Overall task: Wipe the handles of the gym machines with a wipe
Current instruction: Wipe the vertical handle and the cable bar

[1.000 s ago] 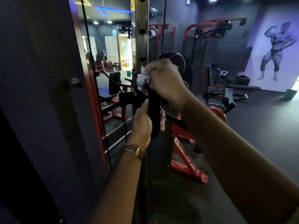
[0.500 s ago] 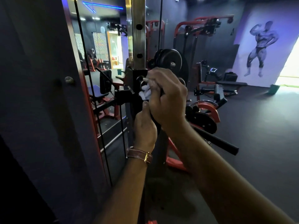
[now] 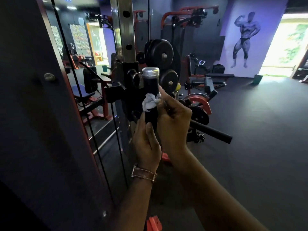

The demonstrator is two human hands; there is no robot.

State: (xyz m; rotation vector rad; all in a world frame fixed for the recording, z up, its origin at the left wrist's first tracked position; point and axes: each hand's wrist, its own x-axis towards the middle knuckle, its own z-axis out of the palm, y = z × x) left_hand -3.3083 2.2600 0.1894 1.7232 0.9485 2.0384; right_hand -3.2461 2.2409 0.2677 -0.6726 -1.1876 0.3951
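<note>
An upright black machine handle (image 3: 150,85) with a silver end cap stands in front of a steel post. My left hand (image 3: 145,140), with a brown strap at the wrist, grips the handle's lower part. My right hand (image 3: 173,120) wraps the handle's middle and presses a crumpled white wipe (image 3: 150,102) against it. The top of the handle above the wipe is bare.
A perforated steel upright (image 3: 124,29) and black cables (image 3: 86,104) run beside a mirror at left. Black weight plates (image 3: 162,54) hang behind the handle. Another black bar handle (image 3: 211,132) juts right. Red machines and a bench stand further back on dark floor.
My right hand slid down the handle with the wipe, uncovering the silver cap and upper grip. My left hand kept its hold lower down.
</note>
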